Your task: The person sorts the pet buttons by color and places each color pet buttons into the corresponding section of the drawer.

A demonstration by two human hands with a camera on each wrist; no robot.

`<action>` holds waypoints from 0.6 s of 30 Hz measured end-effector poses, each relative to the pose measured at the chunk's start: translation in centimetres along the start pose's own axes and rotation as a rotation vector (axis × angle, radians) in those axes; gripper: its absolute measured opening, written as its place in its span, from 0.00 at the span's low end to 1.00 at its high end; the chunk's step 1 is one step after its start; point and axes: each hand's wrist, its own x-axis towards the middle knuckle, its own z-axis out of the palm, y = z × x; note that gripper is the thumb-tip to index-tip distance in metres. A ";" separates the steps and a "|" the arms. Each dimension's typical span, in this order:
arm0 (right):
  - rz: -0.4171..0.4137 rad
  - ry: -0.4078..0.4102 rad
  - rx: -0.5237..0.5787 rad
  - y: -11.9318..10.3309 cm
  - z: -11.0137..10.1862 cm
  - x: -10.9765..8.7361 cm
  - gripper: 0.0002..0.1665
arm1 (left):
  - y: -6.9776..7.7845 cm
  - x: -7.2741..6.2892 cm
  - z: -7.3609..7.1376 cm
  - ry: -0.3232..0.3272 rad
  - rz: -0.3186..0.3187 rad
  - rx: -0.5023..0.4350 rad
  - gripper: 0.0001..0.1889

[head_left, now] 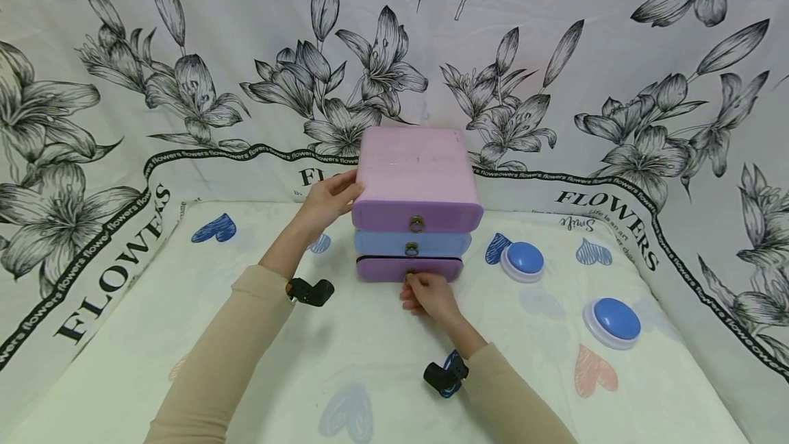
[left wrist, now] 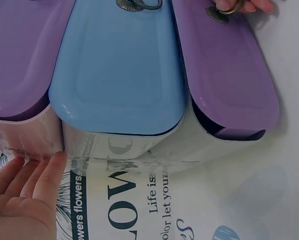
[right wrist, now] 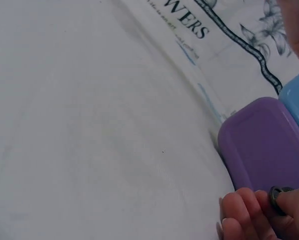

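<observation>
A small drawer cabinet [head_left: 419, 163] with a pink top stands against the cloth backdrop. Its three stacked fronts are a purple top drawer [head_left: 382, 217], a blue middle drawer [head_left: 376, 243] and a purple bottom drawer [head_left: 379, 269]. My left hand [head_left: 328, 203] rests its extended fingers on the cabinet's upper left side. At the bottom drawer, my right hand [head_left: 433, 298] pinches the brass ring pull [right wrist: 274, 201] between thumb and finger. In the left wrist view, that drawer sits slightly out, with a dark gap behind its front; its inside is hidden.
Two blue push buttons with white bases lie right of the cabinet, a nearer button [head_left: 616, 321] and a farther button [head_left: 524, 259]. A white cloth [head_left: 271, 389] printed with hearts covers the table. Behind hangs a flower-printed cloth [head_left: 277, 12].
</observation>
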 end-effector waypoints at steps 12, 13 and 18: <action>-0.049 -0.021 -0.116 0.1 -0.8 -1.2 0.17 | -0.2 0.2 -0.1 0.010 -0.004 -0.007 0.29; -0.051 -0.031 -0.124 0.1 -0.8 -1.4 0.17 | -0.2 0.2 -0.1 0.011 -0.004 -0.006 0.29; -0.059 -0.080 -0.151 0.4 -1.1 -2.1 0.16 | -0.1 0.1 0.0 0.007 -0.005 0.003 0.31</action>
